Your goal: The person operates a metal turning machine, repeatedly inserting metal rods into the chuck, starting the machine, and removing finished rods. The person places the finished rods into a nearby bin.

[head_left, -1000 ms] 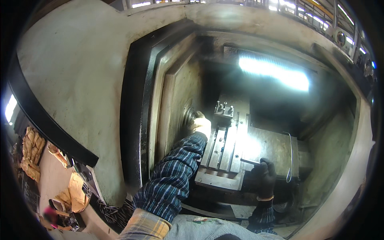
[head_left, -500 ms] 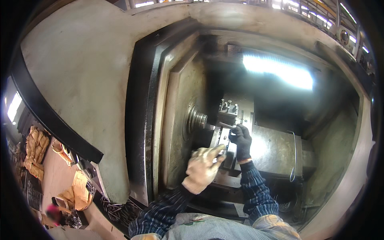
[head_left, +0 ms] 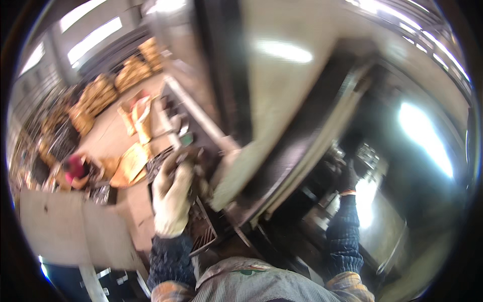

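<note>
My left hand [head_left: 172, 199], in a cream work glove, is outside the lathe at the left. It is over the near end of a dark tray [head_left: 217, 232] that has thin metal rods in it. Its fingers point away from me, blurred, and whether they hold anything does not show. My right hand [head_left: 348, 177], in a dark glove, stays inside the lathe, between the blurred spindle [head_left: 334, 151] and the metal tool block [head_left: 367, 156]. Motion smears its fingers, so what they touch cannot be made out.
The lathe's pale sliding door [head_left: 282, 100] and dark frame edge stand between my hands. At the left, a person in a pink top [head_left: 76, 171] is low by the floor near brown sacks [head_left: 132, 163]. More filled sacks [head_left: 98, 93] line the back.
The view has swung left. My left hand has left the tool area inside the lathe and is now over the tray outside. My right hand remains inside near the tool block.
</note>
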`<state>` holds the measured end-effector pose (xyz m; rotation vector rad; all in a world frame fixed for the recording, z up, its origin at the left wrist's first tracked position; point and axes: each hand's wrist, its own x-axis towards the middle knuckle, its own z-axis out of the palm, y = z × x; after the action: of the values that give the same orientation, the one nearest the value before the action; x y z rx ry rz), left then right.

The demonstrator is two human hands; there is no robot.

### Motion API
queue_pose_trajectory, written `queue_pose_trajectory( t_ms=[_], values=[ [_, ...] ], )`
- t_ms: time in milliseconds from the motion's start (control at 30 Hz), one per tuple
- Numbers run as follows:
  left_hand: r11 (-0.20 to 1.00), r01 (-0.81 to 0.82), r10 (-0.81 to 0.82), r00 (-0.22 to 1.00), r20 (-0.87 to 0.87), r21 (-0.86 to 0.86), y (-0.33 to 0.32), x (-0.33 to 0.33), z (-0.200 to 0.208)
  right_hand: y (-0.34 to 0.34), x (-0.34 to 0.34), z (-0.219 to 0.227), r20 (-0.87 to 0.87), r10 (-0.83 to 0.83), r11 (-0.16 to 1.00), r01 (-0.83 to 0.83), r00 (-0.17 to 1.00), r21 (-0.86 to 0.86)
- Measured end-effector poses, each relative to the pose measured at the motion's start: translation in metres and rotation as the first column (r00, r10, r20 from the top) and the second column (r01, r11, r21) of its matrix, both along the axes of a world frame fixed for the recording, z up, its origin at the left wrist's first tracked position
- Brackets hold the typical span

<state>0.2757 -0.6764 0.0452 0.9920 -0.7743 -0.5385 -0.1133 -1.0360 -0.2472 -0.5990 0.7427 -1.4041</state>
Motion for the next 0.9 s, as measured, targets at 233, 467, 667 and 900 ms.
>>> queue_pose_trajectory(
  t_ms=[233, 467, 667, 900],
  values=[
    [0.933, -0.348, 0.239, 0.790, 0.564, 0.092, -0.040, 0.037, -0.003, -0.014, 0.028, -0.004, -0.817, -0.498, 0.752, -0.325, 0.290, -0.573],
    [0.828, -0.558, 0.427, 0.574, 0.698, -0.048, -0.033, 0.022, -0.002, -0.035, 0.004, -0.020, -0.852, -0.524, 0.776, -0.418, -0.008, -0.473],
    [0.923, -0.383, 0.268, 0.600, 0.754, -0.024, -0.018, 0.025, -0.007, -0.037, 0.015, -0.013, -0.004, 0.323, 0.933, -0.319, 0.946, -0.164],
    [0.972, -0.230, 0.065, 0.486, 0.871, 0.056, 0.003, 0.022, 0.012, -0.027, 0.005, -0.003, -0.306, 0.305, 0.906, -0.374, 0.902, -0.198]
  ],
)
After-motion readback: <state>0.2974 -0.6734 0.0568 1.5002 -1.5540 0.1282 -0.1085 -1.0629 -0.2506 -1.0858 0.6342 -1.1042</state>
